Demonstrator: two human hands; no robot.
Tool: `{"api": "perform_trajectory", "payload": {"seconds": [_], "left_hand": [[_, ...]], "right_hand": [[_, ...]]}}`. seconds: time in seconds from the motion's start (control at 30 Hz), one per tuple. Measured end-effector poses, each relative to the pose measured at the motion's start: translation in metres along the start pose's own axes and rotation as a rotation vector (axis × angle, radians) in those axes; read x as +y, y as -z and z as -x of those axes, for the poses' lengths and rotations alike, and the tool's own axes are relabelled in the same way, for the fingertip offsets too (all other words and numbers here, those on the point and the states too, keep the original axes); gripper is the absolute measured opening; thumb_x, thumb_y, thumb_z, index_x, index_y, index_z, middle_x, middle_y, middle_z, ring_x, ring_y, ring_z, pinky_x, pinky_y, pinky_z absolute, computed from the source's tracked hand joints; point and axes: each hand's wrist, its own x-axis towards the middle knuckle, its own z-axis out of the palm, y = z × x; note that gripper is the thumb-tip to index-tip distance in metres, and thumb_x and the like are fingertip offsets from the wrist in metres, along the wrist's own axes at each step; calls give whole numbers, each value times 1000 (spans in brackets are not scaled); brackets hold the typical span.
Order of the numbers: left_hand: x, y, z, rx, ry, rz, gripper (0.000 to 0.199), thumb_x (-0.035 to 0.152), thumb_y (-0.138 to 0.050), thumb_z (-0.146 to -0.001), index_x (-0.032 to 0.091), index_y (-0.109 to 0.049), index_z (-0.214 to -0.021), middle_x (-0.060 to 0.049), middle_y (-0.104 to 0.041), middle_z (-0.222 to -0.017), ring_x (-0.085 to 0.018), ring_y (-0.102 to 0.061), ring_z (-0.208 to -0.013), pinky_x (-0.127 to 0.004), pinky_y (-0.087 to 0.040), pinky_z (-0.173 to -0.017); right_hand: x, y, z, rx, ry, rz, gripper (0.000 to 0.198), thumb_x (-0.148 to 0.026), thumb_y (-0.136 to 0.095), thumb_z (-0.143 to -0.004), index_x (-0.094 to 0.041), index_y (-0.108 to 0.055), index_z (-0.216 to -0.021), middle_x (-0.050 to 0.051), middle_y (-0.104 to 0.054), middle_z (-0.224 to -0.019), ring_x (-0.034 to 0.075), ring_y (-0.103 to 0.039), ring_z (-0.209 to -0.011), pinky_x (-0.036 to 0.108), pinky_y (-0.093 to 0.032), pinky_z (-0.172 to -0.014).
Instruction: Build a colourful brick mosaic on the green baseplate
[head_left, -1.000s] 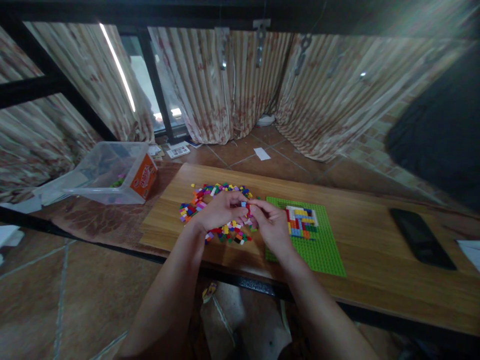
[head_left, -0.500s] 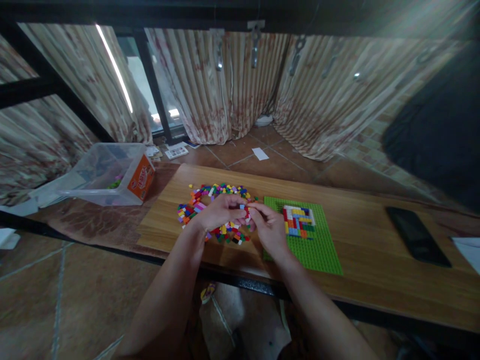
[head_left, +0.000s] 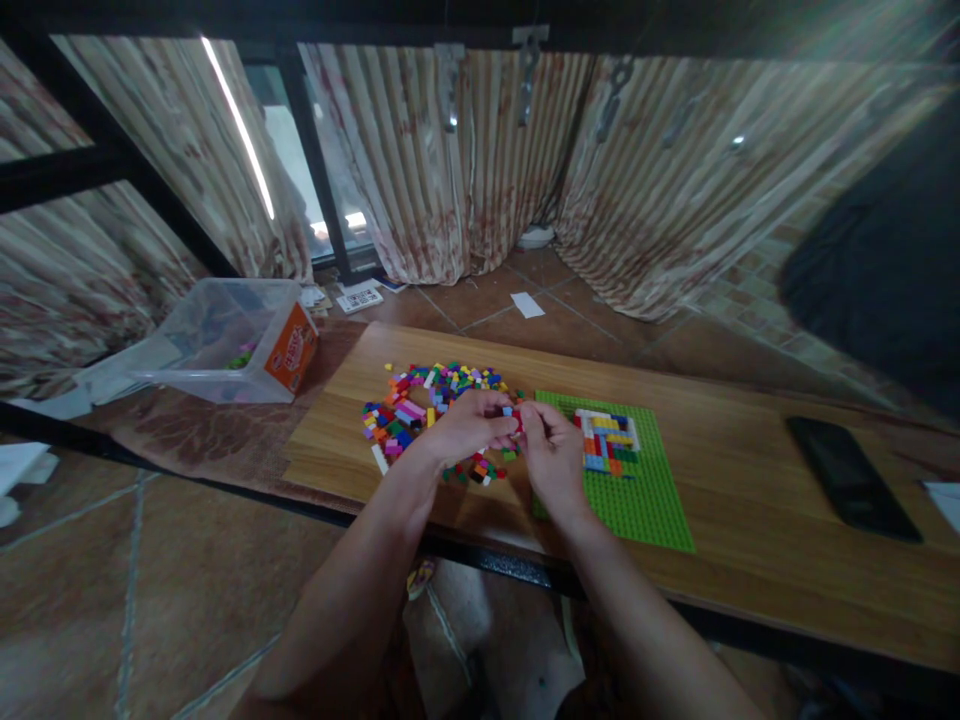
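Observation:
My left hand and my right hand meet above the table, pinching small toy building bricks between their fingertips. Red and blue show on the held bricks; the fingers hide the rest. Under and to the left of my left hand spreads a pile of loose bricks in many colours. Just right of my right hand lies a green baseplate. A low block of joined bricks in white, yellow, red, blue, orange and green sits on its upper part.
A clear plastic bin with an orange label stands at the left, a few bricks inside. A black phone lies on the wooden table at the right, near a white paper. A dark shape fills the upper right.
Both hands, still together on the bricks, have moved slightly right toward the baseplate. More of the pile's left side shows now. The whole view has shifted a little.

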Motion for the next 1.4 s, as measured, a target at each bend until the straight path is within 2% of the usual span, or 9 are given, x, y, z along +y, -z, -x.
{"api": "perform_trajectory", "payload": {"seconds": [0.17,0.27,0.37,0.57,0.7,0.83,1.0,1.27,1.4], "left_hand": [[-1,-2,2,-26,8,81,26,27,-78,-65,12,-60,-77,2,-62,-62,-7,-59,-56,-17,-46,-57],[0,-2,3,-38,-11,128,33,32,-79,-64,13,-59,-84,1,-64,-66,-9,-61,-60,-19,-47,-59],[0,3,3,-77,-59,134,36,34,-78,-67,14,-60,-91,0,-66,-71,-10,-62,-63,-21,-48,-62],[4,21,3,-82,-148,46,30,30,-75,-69,14,-62,-91,1,-63,-73,-8,-57,-63,-20,-43,-61],[6,32,4,-59,-167,-41,25,24,-71,-70,13,-62,-91,-1,-64,-79,-9,-58,-68,-21,-43,-64],[2,37,3,-72,-168,-76,22,21,-68,-70,12,-63,-90,-1,-63,-77,-9,-56,-68,-21,-43,-65],[1,41,3,-9,-175,-95,20,18,-64,-72,13,-63,-92,1,-62,-76,-7,-54,-65,-20,-42,-63],[11,62,16,8,-180,-190,25,24,-66,-74,12,-64,-96,2,-60,-72,-6,-49,-60,-18,-39,-56],[12,71,21,8,-201,-225,26,26,-65,-76,11,-65,-97,1,-60,-72,-7,-50,-60,-19,-40,-57]], "right_hand": [[0,-5,-2,135,-145,-160,31,-49,-57,-80,-19,-63,-80,-1,-59,-65,11,-48,-53,23,-37,-48],[-3,-4,-5,157,-256,-349,30,-49,-62,-76,-20,-62,-82,-7,-49,-53,8,-38,-44,21,-30,-43],[-5,0,-8,123,-323,-481,31,-49,-67,-72,-20,-62,-83,-7,-51,-57,7,-39,-47,21,-32,-45],[5,2,-12,34,-311,-300,33,-50,-65,-72,-19,-64,-84,-5,-54,-57,10,-45,-48,22,-36,-44],[18,0,-11,-89,-312,-135,38,-54,-57,-77,-19,-65,-89,-1,-62,-63,14,-54,-52,27,-46,-49],[26,2,-10,-224,-231,12,42,-54,-51,-83,-20,-66,-101,3,-69,-70,20,-65,-64,34,-54,-62],[26,9,-9,-303,-95,180,34,-41,-46,-88,-22,-66,-109,6,-73,-88,21,-69,-77,38,-55,-77],[14,11,-6,-354,196,389,35,-18,-43,-85,-23,-69,-107,7,-66,-117,21,-60,-110,41,-46,-99],[12,11,-5,-379,242,460,41,-11,-40,-81,-23,-70,-107,6,-64,-121,20,-58,-115,41,-44,-102]]}}
